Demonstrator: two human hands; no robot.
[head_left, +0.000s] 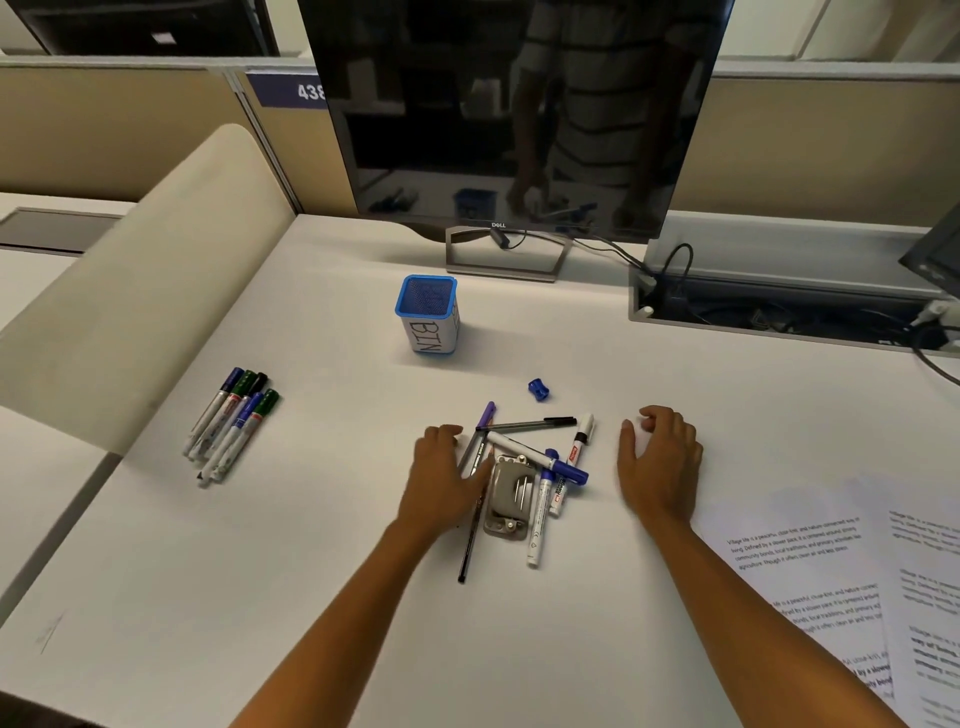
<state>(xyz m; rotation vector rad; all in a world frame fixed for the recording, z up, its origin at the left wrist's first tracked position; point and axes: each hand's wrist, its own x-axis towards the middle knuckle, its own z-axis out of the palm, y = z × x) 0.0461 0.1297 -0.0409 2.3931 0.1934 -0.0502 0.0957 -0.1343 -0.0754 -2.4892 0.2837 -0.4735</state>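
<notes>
The left hand covers part of the black pens — the printed sheets run off the right edge, their small text mostly unreadable.

Single wide-angle view from the head-worn camera at the near edge of the desk, facing forward and steeply down, close enough that left hand and right hand sit mid-frame, with the monitor squarely opposite along the top.
</notes>
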